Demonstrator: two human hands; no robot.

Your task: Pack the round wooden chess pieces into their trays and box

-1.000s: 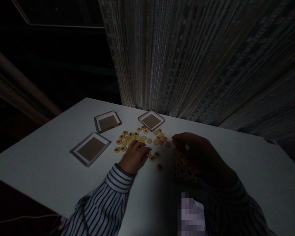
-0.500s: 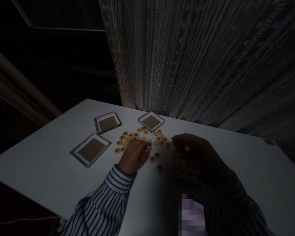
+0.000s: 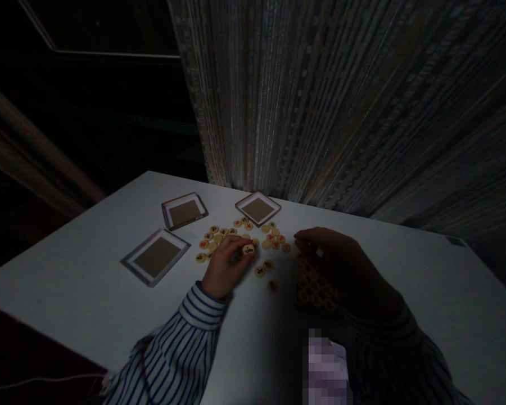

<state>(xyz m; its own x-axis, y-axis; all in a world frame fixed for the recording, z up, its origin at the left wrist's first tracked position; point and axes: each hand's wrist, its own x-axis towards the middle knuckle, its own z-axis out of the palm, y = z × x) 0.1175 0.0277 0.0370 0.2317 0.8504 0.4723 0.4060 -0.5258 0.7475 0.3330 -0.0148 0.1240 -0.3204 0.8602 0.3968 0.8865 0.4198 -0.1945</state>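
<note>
My left hand point(image 3: 225, 267) is closed, pinching a round wooden Chinese chess piece point(image 3: 248, 249) between thumb and fingers. The held piece is tilted up, its dark character facing me. Around and beyond this hand lie loose pieces, some with black marks point(image 3: 200, 257), some with red point(image 3: 275, 245), some plain. Deep in shadow, my right hand point(image 3: 341, 264) hangs with bent fingers drawn together at the upper edge of a dark tray of pieces in rows point(image 3: 314, 289). Whether it holds anything is too dark to make out. Part of the tray is hidden under this hand.
On the white table point(image 3: 109, 225) are three shallow open boxes: one at near left point(image 3: 129, 263), one behind it point(image 3: 165, 214), one at the back point(image 3: 271, 218). A phone-like object point(image 3: 339, 354), partly pixelated, lies at the front. A strip curtain point(image 3: 278, 112) hangs behind the table.
My left hand has picked up a chess piece and tilted its face toward me; before, it reached down over the pieces. My right hand has barely moved.
</note>
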